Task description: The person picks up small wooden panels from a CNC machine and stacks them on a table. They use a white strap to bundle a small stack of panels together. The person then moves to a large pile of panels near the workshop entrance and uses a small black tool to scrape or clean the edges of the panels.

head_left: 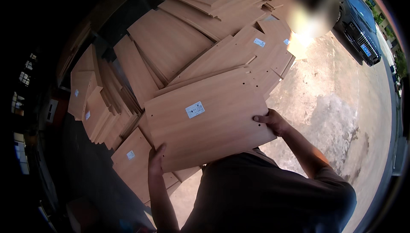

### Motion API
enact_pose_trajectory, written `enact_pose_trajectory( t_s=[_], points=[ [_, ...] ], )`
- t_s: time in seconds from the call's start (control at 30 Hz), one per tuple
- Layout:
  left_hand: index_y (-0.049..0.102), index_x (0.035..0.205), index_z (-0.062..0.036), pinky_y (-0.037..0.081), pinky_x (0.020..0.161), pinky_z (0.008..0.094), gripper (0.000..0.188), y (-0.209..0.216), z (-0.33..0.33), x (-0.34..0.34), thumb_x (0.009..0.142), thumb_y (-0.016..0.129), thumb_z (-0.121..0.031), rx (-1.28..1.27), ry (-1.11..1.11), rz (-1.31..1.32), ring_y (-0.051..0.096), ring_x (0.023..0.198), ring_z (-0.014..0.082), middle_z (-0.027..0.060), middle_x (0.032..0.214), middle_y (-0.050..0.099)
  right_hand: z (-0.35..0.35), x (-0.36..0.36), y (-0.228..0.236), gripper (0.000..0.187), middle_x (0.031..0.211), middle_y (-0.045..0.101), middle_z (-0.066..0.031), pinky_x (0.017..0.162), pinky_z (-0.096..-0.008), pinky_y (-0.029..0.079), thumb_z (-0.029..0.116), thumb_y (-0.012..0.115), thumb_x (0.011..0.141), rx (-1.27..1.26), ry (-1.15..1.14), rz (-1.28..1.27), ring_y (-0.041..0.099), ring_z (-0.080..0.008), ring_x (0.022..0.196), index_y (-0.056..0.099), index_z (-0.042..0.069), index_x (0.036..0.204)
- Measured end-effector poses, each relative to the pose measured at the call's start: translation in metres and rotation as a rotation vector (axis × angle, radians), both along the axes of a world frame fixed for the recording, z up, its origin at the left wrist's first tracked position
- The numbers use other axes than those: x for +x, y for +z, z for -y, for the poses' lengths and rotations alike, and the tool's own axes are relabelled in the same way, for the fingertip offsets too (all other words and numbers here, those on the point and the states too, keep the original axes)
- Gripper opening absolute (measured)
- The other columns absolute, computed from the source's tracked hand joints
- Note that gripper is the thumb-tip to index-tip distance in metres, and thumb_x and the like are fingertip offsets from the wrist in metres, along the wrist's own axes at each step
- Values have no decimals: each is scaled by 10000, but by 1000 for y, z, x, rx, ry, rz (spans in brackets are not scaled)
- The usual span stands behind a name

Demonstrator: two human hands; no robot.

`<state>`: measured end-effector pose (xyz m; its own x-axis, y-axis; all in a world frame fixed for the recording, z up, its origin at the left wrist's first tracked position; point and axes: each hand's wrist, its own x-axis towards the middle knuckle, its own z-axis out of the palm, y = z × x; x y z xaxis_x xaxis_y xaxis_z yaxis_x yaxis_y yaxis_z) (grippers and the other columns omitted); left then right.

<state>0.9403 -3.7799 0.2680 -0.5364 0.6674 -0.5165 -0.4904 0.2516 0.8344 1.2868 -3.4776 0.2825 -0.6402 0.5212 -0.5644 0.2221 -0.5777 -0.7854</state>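
Both my hands grip a rectangular wood-coloured board [213,126] in front of my body. It carries a white printed label [195,109] and several small dark drilled holes near its ends. My left hand [157,156] holds the lower left corner, thumb on top. On the short right edge, my right hand [274,122] has its thumb on the face near a hole; its other fingers are hidden behind. Just beyond lies another labelled board [230,53], partly covered by the one I hold. Below left, a further labelled board [132,156] sits close to my left hand.
Uneven stacks of similar boards [171,41] spread across the far side, with more boards [102,109] piled at the left. Sunlit concrete ground [320,100] stretches to the right. A dark car [361,32] is parked at the far right.
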Motion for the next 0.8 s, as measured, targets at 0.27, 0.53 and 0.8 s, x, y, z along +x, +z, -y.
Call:
enact_pose_trajectory(
  t_s=[0.27, 0.53, 0.8],
  points=[
    [496, 1291, 20, 487, 902, 320, 679, -14, -22, -2, 728, 804, -205, 250, 161, -293, 610, 1059, 191, 76, 1158, 626, -102, -19, 41, 770, 1224, 595, -138, 962, -328, 475, 97, 810, 738, 384, 116, -271, 583, -205, 1116, 395, -44, 1372],
    [559, 1190, 6, 483, 831, 274, 578, -10, -65, 15, 699, 826, -142, 351, 219, -491, 610, 877, 143, 26, 1011, 633, -187, -42, 33, 900, 1315, 549, -105, 1064, -354, 391, 70, 866, 647, 649, 177, -303, 495, -218, 1244, 376, -17, 1397],
    [568, 1161, 4, 468, 821, 281, 503, -26, -68, 61, 729, 777, -147, 438, 396, -548, 601, 884, 167, 27, 1002, 623, -185, -31, 37, 1002, 1338, 533, -90, 1086, -358, 362, 155, 917, 568, 643, 65, -295, 467, -213, 1277, 382, -14, 1399]
  ],
)
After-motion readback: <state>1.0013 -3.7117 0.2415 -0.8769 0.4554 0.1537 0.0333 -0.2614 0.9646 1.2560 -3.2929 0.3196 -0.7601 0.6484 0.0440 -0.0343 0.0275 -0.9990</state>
